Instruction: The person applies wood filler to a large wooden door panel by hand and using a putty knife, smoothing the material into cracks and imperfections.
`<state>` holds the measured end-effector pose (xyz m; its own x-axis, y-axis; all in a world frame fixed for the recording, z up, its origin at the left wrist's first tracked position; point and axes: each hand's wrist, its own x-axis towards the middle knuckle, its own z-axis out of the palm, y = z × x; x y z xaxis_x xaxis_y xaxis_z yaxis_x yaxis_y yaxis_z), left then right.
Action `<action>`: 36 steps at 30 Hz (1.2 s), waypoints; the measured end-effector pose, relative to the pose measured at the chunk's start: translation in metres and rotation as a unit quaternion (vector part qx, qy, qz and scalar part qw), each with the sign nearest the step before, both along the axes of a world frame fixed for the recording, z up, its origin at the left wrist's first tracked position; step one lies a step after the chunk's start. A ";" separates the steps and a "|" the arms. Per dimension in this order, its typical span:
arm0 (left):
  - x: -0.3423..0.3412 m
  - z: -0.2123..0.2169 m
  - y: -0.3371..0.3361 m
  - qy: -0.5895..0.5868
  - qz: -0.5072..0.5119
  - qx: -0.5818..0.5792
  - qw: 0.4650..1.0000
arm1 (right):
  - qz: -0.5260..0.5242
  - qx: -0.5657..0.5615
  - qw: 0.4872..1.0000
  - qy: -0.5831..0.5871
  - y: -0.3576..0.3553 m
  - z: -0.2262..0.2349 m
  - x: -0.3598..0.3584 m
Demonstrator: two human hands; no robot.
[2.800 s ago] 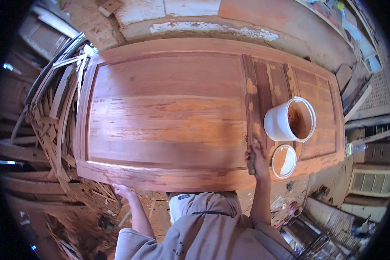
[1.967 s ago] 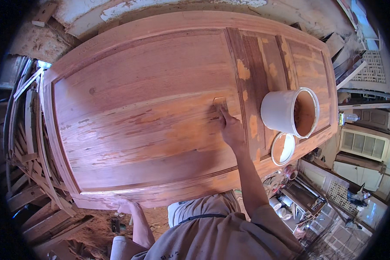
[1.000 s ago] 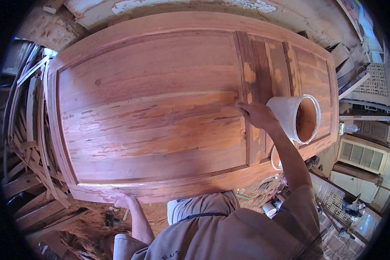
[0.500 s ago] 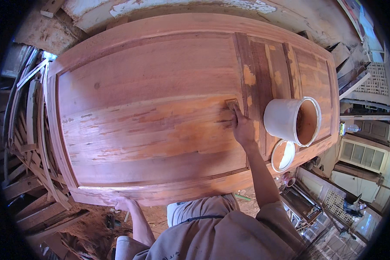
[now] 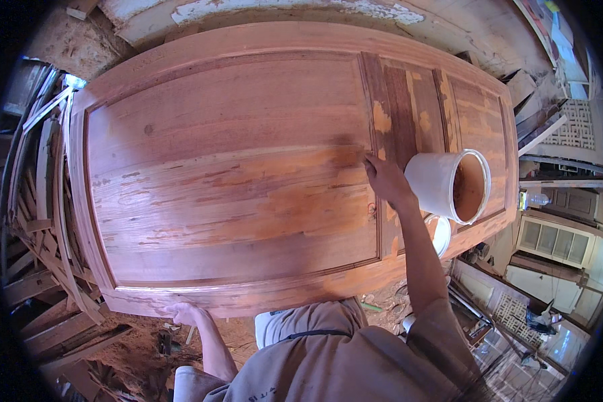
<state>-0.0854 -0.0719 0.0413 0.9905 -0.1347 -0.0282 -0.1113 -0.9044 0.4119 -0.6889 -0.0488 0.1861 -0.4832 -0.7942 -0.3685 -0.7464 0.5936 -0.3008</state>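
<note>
Right hand (image 5: 384, 179), fingers pressed flat, rubs the door (image 5: 234, 194) beside a bucket (image 5: 449, 185); left hand (image 5: 184, 312) grips its edge, steadying it.

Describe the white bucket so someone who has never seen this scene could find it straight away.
Start at the large wooden door panel lying flat and filling the view. At its right end, just right of the right hand, stands a white bucket. It is larger than the small white lid near it and stained brown inside.

A rough woodworking yard or carpentry workshop.
A large wooden door (image 5: 248, 174) lies flat, timber offcuts (image 5: 37, 221) piled beside it, sawdust-strewn dirt floor (image 5: 141, 338) below.
</note>
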 end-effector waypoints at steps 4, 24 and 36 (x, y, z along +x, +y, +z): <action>0.000 -0.001 0.002 0.000 -0.002 -0.001 1.000 | 0.001 0.088 0.996 -0.017 -0.023 -0.007 -0.009; 0.004 0.002 0.008 0.004 0.006 0.006 1.000 | 0.023 0.112 0.993 -0.033 -0.020 -0.004 0.022; 0.007 0.000 0.004 0.014 0.012 0.003 1.000 | -0.025 -0.112 0.990 0.078 0.019 -0.055 0.031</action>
<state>-0.0782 -0.0677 0.0413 0.9921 -0.1114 -0.0574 -0.0785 -0.9094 0.4085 -0.6582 -0.0294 0.1313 -0.5602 -0.8217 -0.1048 -0.7659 0.5620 -0.3124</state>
